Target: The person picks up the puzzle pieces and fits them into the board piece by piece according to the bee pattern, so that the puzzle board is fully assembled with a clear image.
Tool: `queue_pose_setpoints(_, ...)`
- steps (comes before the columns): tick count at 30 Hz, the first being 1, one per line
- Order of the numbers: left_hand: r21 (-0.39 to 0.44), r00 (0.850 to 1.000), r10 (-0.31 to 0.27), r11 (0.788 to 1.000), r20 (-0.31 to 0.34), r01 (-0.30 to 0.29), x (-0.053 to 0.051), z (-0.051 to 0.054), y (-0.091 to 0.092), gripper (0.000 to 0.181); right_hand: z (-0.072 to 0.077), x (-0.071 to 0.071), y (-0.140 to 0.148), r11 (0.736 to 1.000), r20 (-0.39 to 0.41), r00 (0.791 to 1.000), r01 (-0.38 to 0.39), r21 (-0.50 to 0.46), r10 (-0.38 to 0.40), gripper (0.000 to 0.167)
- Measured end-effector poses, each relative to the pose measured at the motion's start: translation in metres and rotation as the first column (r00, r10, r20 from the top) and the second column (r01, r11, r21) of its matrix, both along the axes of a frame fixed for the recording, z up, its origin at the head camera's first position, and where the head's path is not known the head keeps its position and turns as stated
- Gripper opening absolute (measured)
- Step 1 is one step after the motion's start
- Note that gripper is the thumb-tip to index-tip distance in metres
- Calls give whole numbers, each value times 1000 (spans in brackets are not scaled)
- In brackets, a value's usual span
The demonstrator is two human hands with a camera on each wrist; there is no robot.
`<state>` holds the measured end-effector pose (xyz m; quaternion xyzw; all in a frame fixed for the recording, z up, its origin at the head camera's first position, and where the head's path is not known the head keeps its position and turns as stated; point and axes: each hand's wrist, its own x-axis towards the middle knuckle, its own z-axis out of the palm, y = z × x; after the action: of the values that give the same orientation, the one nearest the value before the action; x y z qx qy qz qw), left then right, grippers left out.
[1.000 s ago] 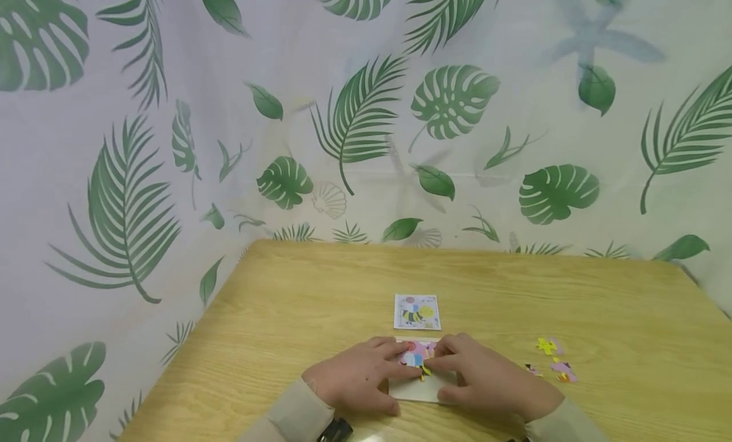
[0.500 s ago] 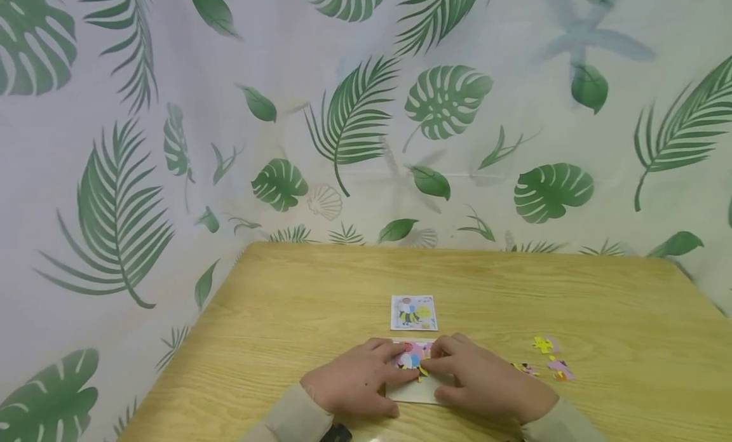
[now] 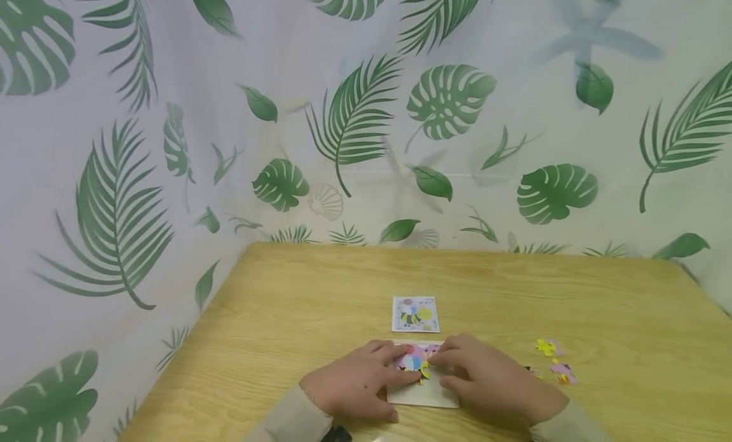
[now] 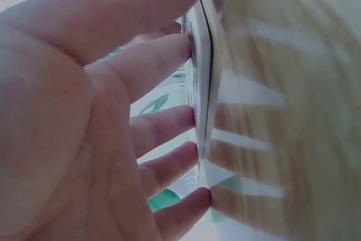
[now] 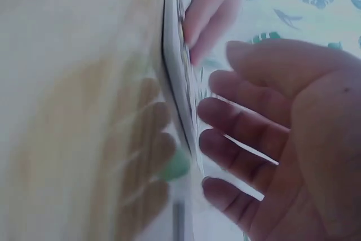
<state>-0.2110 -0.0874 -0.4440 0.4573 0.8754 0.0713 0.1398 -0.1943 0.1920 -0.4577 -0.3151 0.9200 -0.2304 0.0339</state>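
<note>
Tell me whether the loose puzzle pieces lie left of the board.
No, the loose pieces lie on the table, right of the board.

The white board (image 3: 420, 396) lies flat, its far part covered by colourful puzzle pieces (image 3: 422, 350) in pink, blue, yellow and black. Loose pink and yellow pieces (image 3: 563, 369) lie right of the board.

Light falls softly — wrist views look hazy, glare washing the table (image 4: 316, 111).
</note>
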Motion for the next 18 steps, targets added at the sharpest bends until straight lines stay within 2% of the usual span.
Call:
queue_pose_setpoints(7, -5, 1000, 18, 1000, 12, -18, -1, -3, 2, 71, 5, -3, 31, 992, 13, 994, 106, -71, -106, 20)
queue_pose_setpoints(11, -9, 1000, 18, 1000, 15, -18, 0, -2, 3, 73, 8, -3, 54, 980, 9, 984, 180, -89, -180, 19)
queue_pose_setpoints(18, -4, 998, 33, 999, 48, -33, 1, -1, 2, 73, 12, -8, 86, 964, -41, 967, 245, -101, -250, 22)
